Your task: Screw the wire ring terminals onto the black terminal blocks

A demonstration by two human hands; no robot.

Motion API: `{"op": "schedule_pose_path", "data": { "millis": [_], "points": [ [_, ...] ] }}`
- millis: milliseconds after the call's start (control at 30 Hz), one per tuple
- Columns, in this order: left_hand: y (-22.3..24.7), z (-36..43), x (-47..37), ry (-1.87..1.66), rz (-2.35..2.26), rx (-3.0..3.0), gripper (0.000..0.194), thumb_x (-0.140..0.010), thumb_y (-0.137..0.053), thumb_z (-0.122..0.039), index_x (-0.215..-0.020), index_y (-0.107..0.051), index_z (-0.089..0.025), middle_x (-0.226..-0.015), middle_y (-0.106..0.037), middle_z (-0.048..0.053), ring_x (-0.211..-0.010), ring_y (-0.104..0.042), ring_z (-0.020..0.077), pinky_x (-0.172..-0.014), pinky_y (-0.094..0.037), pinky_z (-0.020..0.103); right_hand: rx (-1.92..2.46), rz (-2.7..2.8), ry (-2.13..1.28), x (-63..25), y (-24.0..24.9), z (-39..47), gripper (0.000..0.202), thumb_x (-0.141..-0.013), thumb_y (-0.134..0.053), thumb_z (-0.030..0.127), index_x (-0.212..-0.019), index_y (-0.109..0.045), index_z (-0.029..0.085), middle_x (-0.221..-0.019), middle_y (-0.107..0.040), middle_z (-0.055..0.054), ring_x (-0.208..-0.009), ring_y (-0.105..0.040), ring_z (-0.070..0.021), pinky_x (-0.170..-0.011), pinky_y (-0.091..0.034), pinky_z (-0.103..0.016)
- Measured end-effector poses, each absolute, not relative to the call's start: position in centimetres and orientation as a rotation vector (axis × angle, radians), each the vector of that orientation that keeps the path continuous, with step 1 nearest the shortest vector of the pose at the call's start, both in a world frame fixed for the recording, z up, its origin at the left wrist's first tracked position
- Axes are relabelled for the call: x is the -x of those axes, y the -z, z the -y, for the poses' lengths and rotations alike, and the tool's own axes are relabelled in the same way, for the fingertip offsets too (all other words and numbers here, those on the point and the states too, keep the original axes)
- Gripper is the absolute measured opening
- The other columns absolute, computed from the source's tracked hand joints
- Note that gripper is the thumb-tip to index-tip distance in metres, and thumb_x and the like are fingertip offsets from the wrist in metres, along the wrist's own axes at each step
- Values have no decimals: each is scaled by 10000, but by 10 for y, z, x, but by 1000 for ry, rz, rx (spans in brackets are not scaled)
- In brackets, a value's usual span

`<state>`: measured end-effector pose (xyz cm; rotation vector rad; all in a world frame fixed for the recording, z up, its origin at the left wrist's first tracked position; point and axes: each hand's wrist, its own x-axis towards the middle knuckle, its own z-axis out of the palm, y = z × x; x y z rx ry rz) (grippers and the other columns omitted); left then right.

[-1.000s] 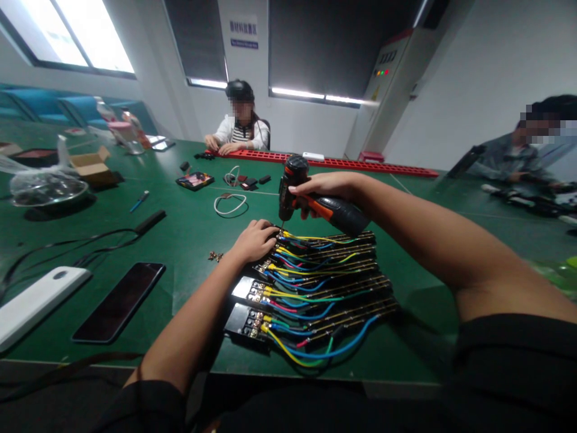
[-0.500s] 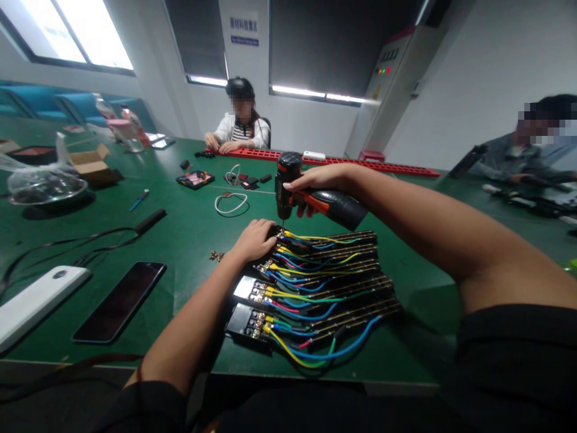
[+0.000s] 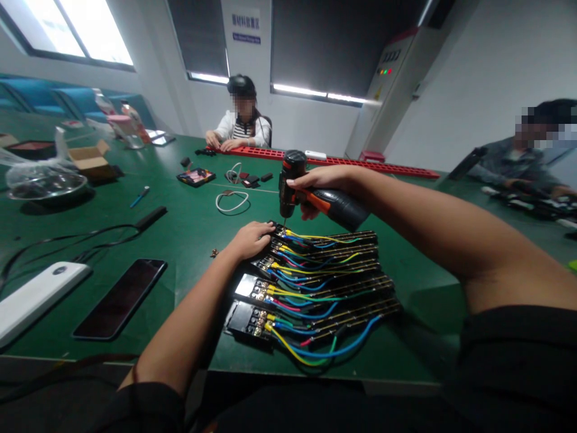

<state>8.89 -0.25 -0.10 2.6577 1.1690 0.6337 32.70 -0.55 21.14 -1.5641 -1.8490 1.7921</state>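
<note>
My right hand is closed round the grip of a black and orange cordless drill, held upright with its bit pointing down. The bit tip is at the screw terminals of the farthest black terminal block. My left hand holds that block at its left end, fingers over it, partly hiding it. Nearer to me lie several similar blocks, such as the nearest terminal block. Yellow, blue, red and green wires run from them to black strips on the right.
Small brass screws lie left of my left hand. A phone and a white power bank are at the left. Beyond are a white cable loop, a bagged metal bowl and a long red rail. Two people sit across and right.
The drill and my right hand have shifted very slightly right. My left-hand fingers have flattened a little over the block's end. The camera view has moved slightly.
</note>
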Motion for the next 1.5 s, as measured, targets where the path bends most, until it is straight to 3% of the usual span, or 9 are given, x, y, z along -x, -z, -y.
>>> {"op": "schedule_pose_path", "data": {
  "millis": [133, 300, 500, 900, 1067, 1267, 1500],
  "points": [
    [3, 0, -88, -617, -1129, -2657, 506, -934, -397, -309, -1343, -648, -147, -1450, -589, 97, -1337, -546, 243, -1150, -412, 433, 1601, 1831, -1783, -328, -210, 6, 434, -930, -618, 504, -1119, -651, 115, -753, -699, -87, -729, -733, -231, -637, -640, -342],
    [1, 1, -89, -588, -1111, -2642, 493, -939, -406, -290, -1360, -638, -181, -1477, -563, 84, -1364, -527, 247, -1143, -406, 467, 1612, 1856, -1752, -327, -211, 7, 432, -938, -609, 495, -1108, -659, 101, -766, -711, -107, -723, -734, -238, -654, -641, -357],
    [2, 3, -90, -590, -1134, -2640, 497, -943, -392, -278, -1367, -634, -185, -1482, -557, 76, -1376, -517, 240, -1137, -403, 460, 1541, 1838, -1740, -329, -210, 6, 420, -908, -666, 467, -1102, -651, 95, -753, -698, -101, -708, -735, -231, -644, -638, -333],
    [2, 2, -91, -558, -1138, -2661, 525, -942, -357, -267, -1388, -609, -153, -1490, -544, 92, -1394, -498, 233, -1135, -395, 444, 1628, 1771, -1779, -327, -211, 9, 420, -936, -600, 516, -1074, -650, 123, -734, -692, -89, -694, -721, -220, -608, -633, -327],
    [-3, 6, -93, -534, -1126, -2723, 531, -956, -353, -259, -1420, -573, -124, -1475, -564, 117, -1386, -496, 241, -1140, -383, 430, 1532, 1865, -1726, -324, -213, 20, 311, -961, -586, 428, -1003, -660, 129, -812, -716, -114, -678, -705, -191, -595, -620, -295],
    [-13, 16, -103, -428, -1297, -2853, 484, -1000, -337, -303, -1399, -606, -250, -1396, -594, 116, -1211, -574, 285, -1056, -437, 465, 1438, 1894, -1619, -328, -207, 29, 221, -965, -574, 339, -956, -648, 132, -822, -727, -109, -666, -690, -169, -569, -606, -262],
    [-12, 15, -105, -387, -1312, -2894, 480, -1009, -323, -295, -1408, -589, -263, -1388, -578, 103, -1227, -548, 260, -1071, -420, 433, 1398, 1899, -1595, -338, -205, 32, 230, -955, -581, 349, -978, -646, 129, -798, -732, -101, -622, -673, -166, -603, -623, -303]
  ]
}}
